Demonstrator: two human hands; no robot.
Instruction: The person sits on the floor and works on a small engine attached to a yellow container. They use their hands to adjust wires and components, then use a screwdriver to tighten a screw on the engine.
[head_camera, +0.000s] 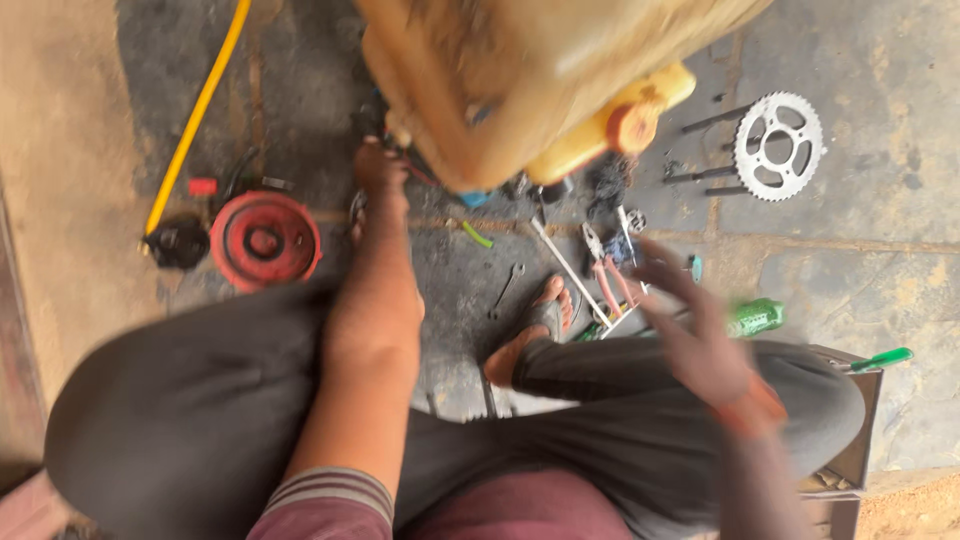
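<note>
Outdoors, on stained concrete floor (880, 200), right hand (690, 330) fingers spread, blurred; left hand (380, 170) seemingly grips yellow jerrycan (520, 80)

Yellow-orange jerrycan (520, 70) with an orange cap (632, 127); red round drum (265, 240); yellow hose (200, 105); silver sprocket (779, 146); green bottle (755, 317); dark grey trousers (190, 410); striped maroon sleeve (325, 500).

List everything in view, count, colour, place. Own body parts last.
jerrycan: 1, yellow with orange cap, top centre, blurred
sprocket: 1, silver, upper right floor
pulley wheel: 1, red, left floor
hose: 1, yellow, upper left
spanner: 1, grey, centre floor
pliers: 1, pink handles, near foot
screwdriver: 1, green handle, right
green bottle: 1, beside right hand
foot: 1, in sandal, centre
left hand: at jerrycan base
right hand: open, blurred, over tools
</note>
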